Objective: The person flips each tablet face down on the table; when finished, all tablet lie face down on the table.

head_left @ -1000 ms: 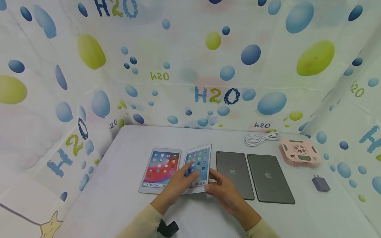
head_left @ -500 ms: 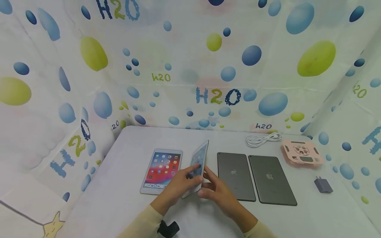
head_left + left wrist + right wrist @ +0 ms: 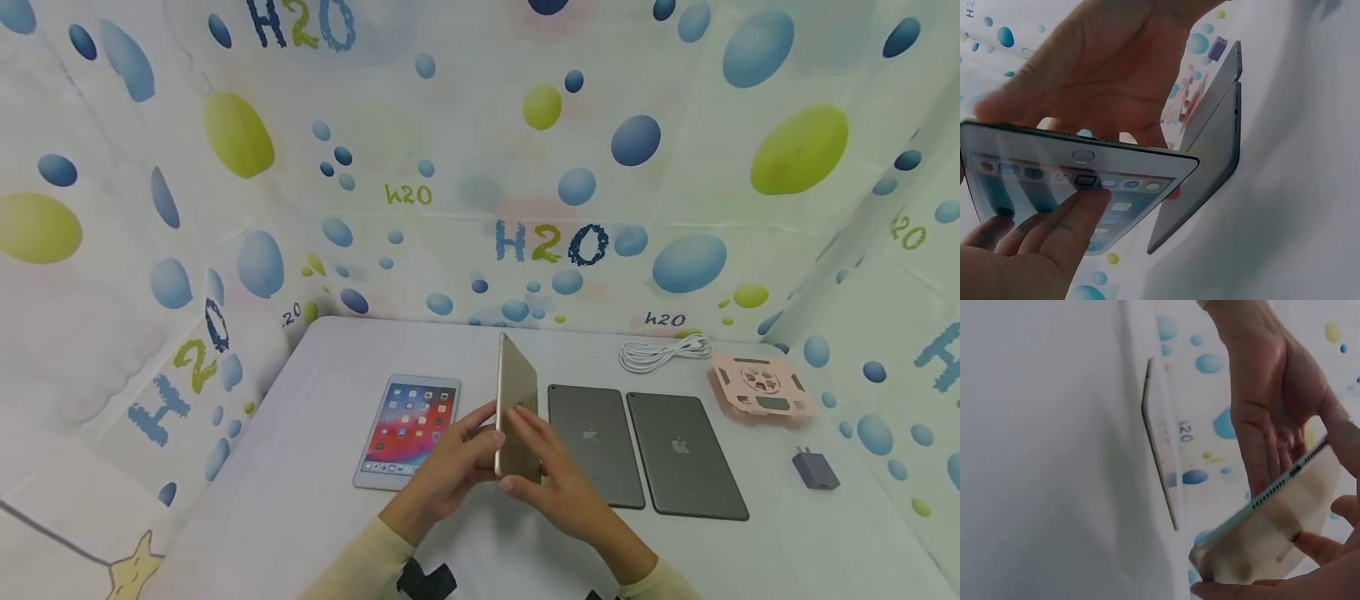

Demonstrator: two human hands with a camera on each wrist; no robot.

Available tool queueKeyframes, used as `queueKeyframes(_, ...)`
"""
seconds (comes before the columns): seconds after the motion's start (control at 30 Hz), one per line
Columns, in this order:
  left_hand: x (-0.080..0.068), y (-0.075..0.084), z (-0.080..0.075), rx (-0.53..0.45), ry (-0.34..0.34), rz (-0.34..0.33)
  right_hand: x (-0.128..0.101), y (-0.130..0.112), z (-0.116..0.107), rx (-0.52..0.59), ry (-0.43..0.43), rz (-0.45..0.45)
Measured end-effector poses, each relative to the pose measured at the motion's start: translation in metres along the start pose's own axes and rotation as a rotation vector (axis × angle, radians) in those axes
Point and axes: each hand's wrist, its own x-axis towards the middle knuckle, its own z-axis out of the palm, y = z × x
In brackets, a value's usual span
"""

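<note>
Both hands hold a tablet (image 3: 519, 408) up on edge above the table, its pale gold back turned to the right. My left hand (image 3: 448, 462) grips the near side, thumb at the edge. In the left wrist view its fingers (image 3: 1075, 228) lie over the lit screen, close to the round home button. My right hand (image 3: 555, 479) supports the back with its fingertips, thumb low near the bottom corner. The right wrist view shows the gold back and the edge with speaker holes. A second white tablet (image 3: 408, 425) lies screen up to the left, showing a red and blue home screen.
Two dark grey tablets, a nearer one (image 3: 592, 450) and an outer one (image 3: 686, 454), lie face down at right. Beyond them are a coiled white cable (image 3: 663, 353), a pink stand-like device (image 3: 761, 385) and a dark charger plug (image 3: 815, 468). A printed curtain (image 3: 450, 108) surrounds the table.
The held tablet has turned from screen facing me to upright, now showing its gold back. My left thumb has moved from over the screen to the edge; my right fingers now lie on the back.
</note>
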Motion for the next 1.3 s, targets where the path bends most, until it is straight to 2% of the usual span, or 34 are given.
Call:
queueKeyframes(0.2, -0.002, -0.002, -0.006, -0.101, 0.025, 0.014, -0.002, 0.014, -0.005, -0.010, 0.078, 0.121)
queueKeyframes(0.33, -0.003, -0.003, -0.013, -0.227, 0.064, 0.013, -0.005, 0.023, -0.010, 0.036, 0.121, 0.184)
queueKeyframes(0.43, -0.003, -0.005, -0.019, -0.320, 0.089, 0.005, -0.008, 0.026, -0.013, 0.031, 0.128, 0.210)
queueKeyframes(0.57, 0.000, -0.011, -0.026, -0.326, 0.138, 0.003, -0.010, 0.025, -0.014, 0.010, 0.123, 0.239)
queueKeyframes(0.6, 0.001, -0.012, -0.028, -0.296, 0.158, 0.004, -0.010, 0.025, -0.014, 0.013, 0.122, 0.244)
queueKeyframes(0.7, 0.003, -0.016, -0.033, -0.102, 0.224, 0.002, -0.010, 0.026, -0.013, -0.001, 0.126, 0.249)
queueKeyframes(0.83, 0.004, -0.021, -0.039, 0.208, 0.302, -0.005, -0.009, 0.029, -0.011, -0.112, 0.137, 0.224)
queueKeyframes(0.93, 0.005, -0.024, -0.041, 0.359, 0.334, -0.008, -0.008, 0.030, -0.009, -0.221, 0.138, 0.215)
queueKeyframes(1.1, 0.006, -0.028, -0.042, 0.485, 0.373, -0.020, -0.005, 0.030, -0.005, -0.329, 0.129, 0.240)
queueKeyframes(1.3, 0.006, -0.030, -0.042, 0.590, 0.396, -0.027, -0.001, 0.032, -0.005, -0.375, 0.103, 0.233)
